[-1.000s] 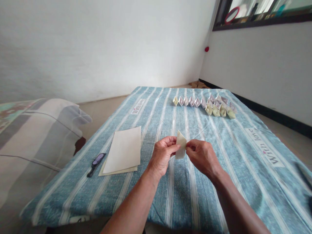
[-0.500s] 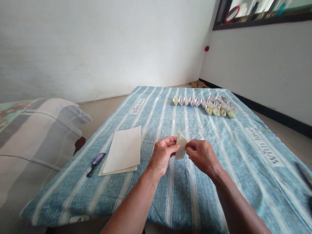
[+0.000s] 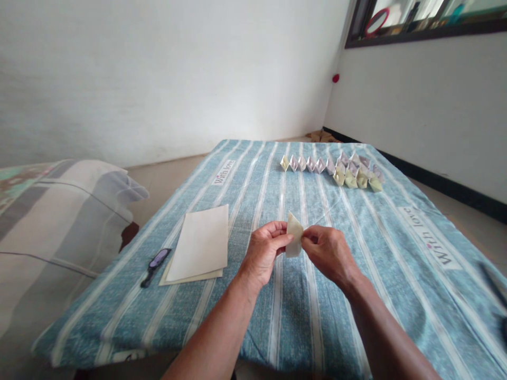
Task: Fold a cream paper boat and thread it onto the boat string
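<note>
The left hand (image 3: 261, 253) gripped a small folded paper (image 3: 293, 245) between thumb and fingers, while the right hand (image 3: 328, 252) pinched its right edge with curled fingers. The pale, cream-toned piece stood upright between them, its top slanting up to a sharp point. Beneath both hands spread a blue cloth (image 3: 293, 316), its weave speckled, with white stripes. Just beyond the left hand's outer side lay flat, smooth paper sheets (image 3: 200, 245), white over cream, slightly askew; past them was a slim black object (image 3: 155, 266) with a purplish oval face. Well ahead of the right hand sat peaked, diamond-like paper shapes (image 3: 350, 179), lilac and pale yellow, crisply creased and set close together.
</note>
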